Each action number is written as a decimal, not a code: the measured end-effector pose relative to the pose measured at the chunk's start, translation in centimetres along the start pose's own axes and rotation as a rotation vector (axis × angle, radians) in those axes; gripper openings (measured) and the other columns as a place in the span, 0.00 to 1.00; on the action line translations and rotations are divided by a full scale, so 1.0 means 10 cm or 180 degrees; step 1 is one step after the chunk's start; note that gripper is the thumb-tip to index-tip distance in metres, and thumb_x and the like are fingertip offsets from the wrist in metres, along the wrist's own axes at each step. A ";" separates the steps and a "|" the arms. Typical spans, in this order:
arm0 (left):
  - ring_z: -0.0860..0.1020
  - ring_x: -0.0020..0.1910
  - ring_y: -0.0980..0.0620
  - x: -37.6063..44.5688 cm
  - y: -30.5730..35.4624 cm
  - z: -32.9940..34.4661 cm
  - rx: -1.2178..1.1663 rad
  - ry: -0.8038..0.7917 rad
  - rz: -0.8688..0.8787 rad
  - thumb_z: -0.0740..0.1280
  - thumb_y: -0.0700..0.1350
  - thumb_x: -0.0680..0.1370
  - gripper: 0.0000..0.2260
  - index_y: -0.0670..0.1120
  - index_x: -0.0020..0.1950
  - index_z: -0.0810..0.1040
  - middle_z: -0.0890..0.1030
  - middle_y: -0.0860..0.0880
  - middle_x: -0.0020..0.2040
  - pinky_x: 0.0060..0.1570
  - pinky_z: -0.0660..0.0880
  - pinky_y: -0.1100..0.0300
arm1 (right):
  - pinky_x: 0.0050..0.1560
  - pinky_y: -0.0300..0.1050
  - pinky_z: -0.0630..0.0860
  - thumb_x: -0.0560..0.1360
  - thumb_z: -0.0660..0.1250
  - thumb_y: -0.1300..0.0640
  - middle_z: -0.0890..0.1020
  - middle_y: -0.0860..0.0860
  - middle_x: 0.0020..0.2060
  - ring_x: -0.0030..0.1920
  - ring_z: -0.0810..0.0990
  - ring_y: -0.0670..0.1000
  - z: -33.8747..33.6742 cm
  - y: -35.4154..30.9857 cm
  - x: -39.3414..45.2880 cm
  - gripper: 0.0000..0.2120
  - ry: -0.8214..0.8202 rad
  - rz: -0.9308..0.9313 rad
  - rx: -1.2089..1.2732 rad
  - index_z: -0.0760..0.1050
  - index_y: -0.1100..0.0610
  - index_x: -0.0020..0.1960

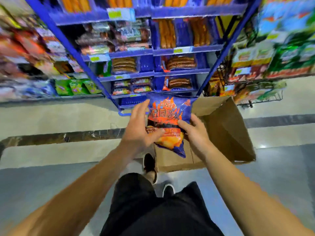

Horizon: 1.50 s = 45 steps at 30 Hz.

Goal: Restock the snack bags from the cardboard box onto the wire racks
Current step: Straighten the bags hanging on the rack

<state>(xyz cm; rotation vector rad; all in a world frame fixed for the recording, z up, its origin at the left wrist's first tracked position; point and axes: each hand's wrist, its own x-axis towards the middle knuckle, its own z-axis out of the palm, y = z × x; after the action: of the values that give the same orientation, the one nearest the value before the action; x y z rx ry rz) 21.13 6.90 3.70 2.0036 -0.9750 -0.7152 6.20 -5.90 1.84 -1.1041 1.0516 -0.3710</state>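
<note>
Both hands up in front of the chest holding one blue-and-orange snack bag [167, 120] above the open cardboard box [226, 133]. Left hand [139, 129] on the bag's left edge: fingers fairly straight and spread, thumb laid across the lower front, more cupping than clamping. Right hand [194, 132] on the right edge: thumb curled onto the front, fingers wrapped behind, fingertips hidden by the bag. Bag is tilted, lower corner pointing down toward the box. Print on it is flame graphics and large characters, too smeared to read.

Box sits on the floor just right of the person's feet; one tall flap stands up on the right. Inside of the box is blocked by the bag and hands, so contents cannot be told. One dark shoe [150, 165] touches the box's near-left corner; the other shoe [168, 189] is partly covered by black shorts [153, 210].

Straight ahead, blue shelving [153, 51] with packed sausages, fairly sharp. Black wire rack [221, 72] at right with colourful bags, heavily motion-blurred and cut off by the frame edge. Left shelves likewise smeared; only green packets [77, 86] low down are distinguishable. Price tags unreadable.
</note>
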 end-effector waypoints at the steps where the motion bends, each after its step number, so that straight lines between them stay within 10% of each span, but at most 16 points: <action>1: 0.71 0.70 0.45 -0.09 -0.02 -0.09 -0.0279 0.0071 -0.0398 0.72 0.65 0.63 0.48 0.54 0.80 0.59 0.65 0.47 0.75 0.69 0.70 0.48 | 0.56 0.55 0.79 0.72 0.71 0.60 0.85 0.57 0.55 0.54 0.82 0.58 0.05 -0.04 -0.05 0.15 -0.0148 -0.0034 0.0015 0.79 0.56 0.59; 4: 0.78 0.64 0.44 -0.47 -0.15 -0.30 -0.1131 0.0251 -0.1051 0.75 0.65 0.58 0.50 0.56 0.77 0.63 0.77 0.47 0.68 0.65 0.75 0.43 | 0.49 0.50 0.79 0.78 0.65 0.66 0.84 0.60 0.57 0.52 0.82 0.58 0.25 -0.13 -0.24 0.14 -0.0729 -0.0055 -0.0013 0.77 0.60 0.64; 8: 0.80 0.62 0.45 -1.11 -0.24 -0.61 -0.1602 0.0662 -0.1070 0.77 0.49 0.69 0.26 0.59 0.65 0.74 0.83 0.49 0.59 0.58 0.79 0.54 | 0.52 0.54 0.77 0.76 0.68 0.60 0.85 0.57 0.55 0.50 0.83 0.56 0.68 -0.22 -0.50 0.14 -0.1414 -0.0092 -0.0334 0.78 0.57 0.62; 18: 0.84 0.54 0.50 -2.39 -0.85 -1.68 -0.1574 0.2082 -0.1241 0.79 0.61 0.60 0.34 0.61 0.65 0.75 0.83 0.53 0.56 0.59 0.79 0.45 | 0.46 0.43 0.81 0.72 0.77 0.58 0.86 0.50 0.54 0.50 0.86 0.48 2.59 -0.08 -1.35 0.22 -0.2227 -0.0411 -0.1036 0.73 0.52 0.64; 25: 0.73 0.69 0.47 -3.19 -1.67 -3.07 0.0568 0.2153 -0.1476 0.72 0.52 0.77 0.32 0.47 0.78 0.66 0.71 0.47 0.74 0.67 0.60 0.64 | 0.53 0.53 0.82 0.71 0.77 0.61 0.86 0.51 0.51 0.50 0.86 0.54 4.23 0.23 -1.67 0.19 -0.2196 -0.0625 -0.1231 0.76 0.53 0.58; 37: 0.62 0.77 0.38 -3.34 -3.06 -5.30 0.2251 0.1720 -0.1299 0.65 0.58 0.77 0.33 0.46 0.79 0.63 0.64 0.41 0.78 0.75 0.62 0.42 | 0.51 0.49 0.80 0.71 0.78 0.59 0.84 0.49 0.51 0.48 0.84 0.50 6.40 0.29 -1.47 0.21 -0.1810 -0.0897 -0.1271 0.74 0.53 0.60; 45: 0.49 0.81 0.45 -2.22 -3.95 -6.46 0.2439 0.1285 -0.1316 0.61 0.61 0.81 0.34 0.53 0.82 0.49 0.50 0.48 0.83 0.78 0.52 0.45 | 0.46 0.47 0.81 0.72 0.77 0.61 0.85 0.50 0.50 0.47 0.85 0.50 7.68 0.27 -0.48 0.20 -0.1688 -0.0852 -0.1143 0.75 0.53 0.60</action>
<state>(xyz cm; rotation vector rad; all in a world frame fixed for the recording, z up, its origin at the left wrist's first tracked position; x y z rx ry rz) 72.18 66.85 8.83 2.9237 -0.6349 -0.0981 67.42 40.55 6.33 -1.5662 0.5066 -0.0840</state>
